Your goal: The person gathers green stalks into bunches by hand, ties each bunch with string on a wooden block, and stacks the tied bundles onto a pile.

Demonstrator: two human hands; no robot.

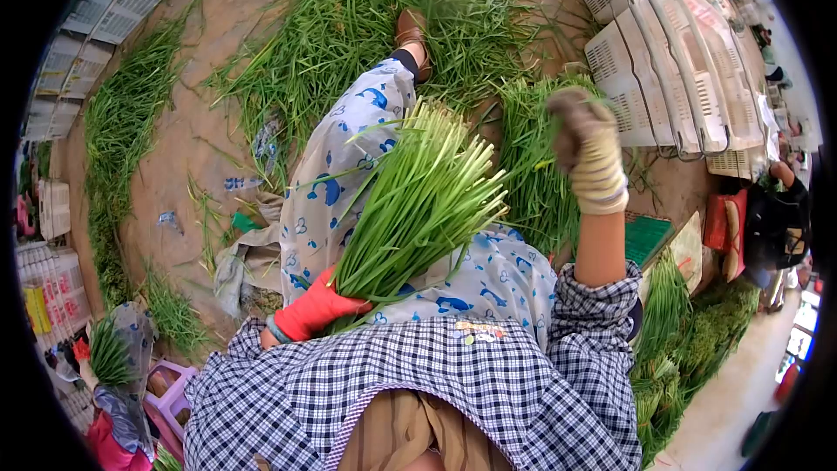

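Note:
My left hand [321, 307], in a red glove, is closed round the lower part of a thick bunch of long green stalks [418, 192]. The bunch lies slanted over my lap, its pale cut ends pointing up and to the right. Raised at the right is my right hand [586, 135], in a dirty cream-and-brown glove, apart from the bunch and blurred by motion. Its fingers look curled, but whether they hold anything cannot be made out. Behind and below it lies a pile of green stalks [532, 174] on the floor.
Loose greens [331, 61] cover the floor ahead, round my brown shoe [411, 30]. White plastic crates [645, 61] stand at the upper right, more crates [109, 13] at the upper left. A person in red [113, 436] holds greens at the lower left, near a purple stool [170, 401].

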